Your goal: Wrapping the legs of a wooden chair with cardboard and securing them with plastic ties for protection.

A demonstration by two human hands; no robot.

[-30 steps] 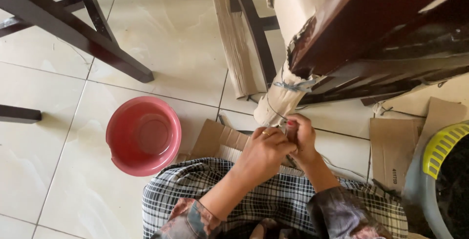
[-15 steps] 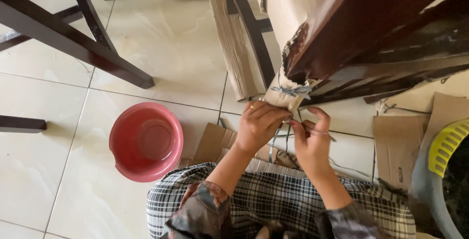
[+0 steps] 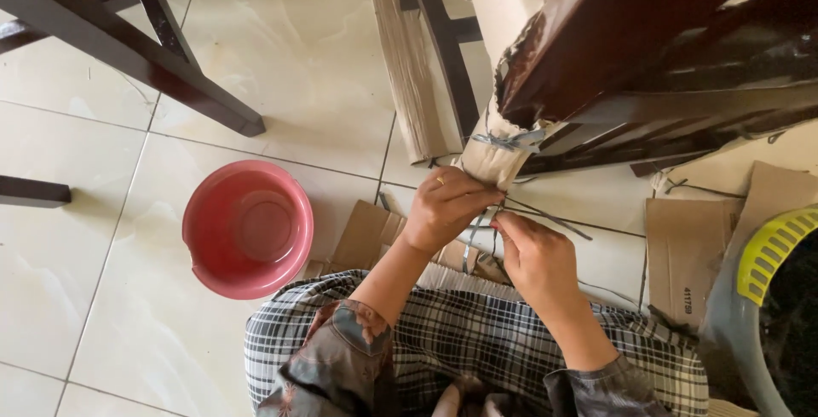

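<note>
Your left hand (image 3: pixel 445 208), ring on one finger, is closed over the lower end of the cardboard wrapping (image 3: pixel 494 160) that covers a dark wooden furniture leg (image 3: pixel 596 34), gripping it just below a knot of grey twine (image 3: pixel 509 140). Your right hand (image 3: pixel 535 257), just beside and right of the left, is curled shut with its fingertips pinching a thin grey strand (image 3: pixel 545 217) that runs off to the right across the floor tiles (image 3: pixel 281 59); loose ends of the same strand hang between both hands. Wrapped leg: right of centre, far side of your hands, slanting up toward the top right. Red plastic basin (image 3: pixel 247 228): left of your hands, standing on the tiles, well apart from them. Flattened cardboard pieces (image 3: pixel 686 251): on the floor to the right and also beneath your wrists. Grey bin with a yellow slotted rim (image 3: pixel 767 272): at the right edge, near side. Dark wooden chair legs (image 3: pixel 136 51): far left. Checked cloth (image 3: pixel 477 349): over your lap, near edge.
</note>
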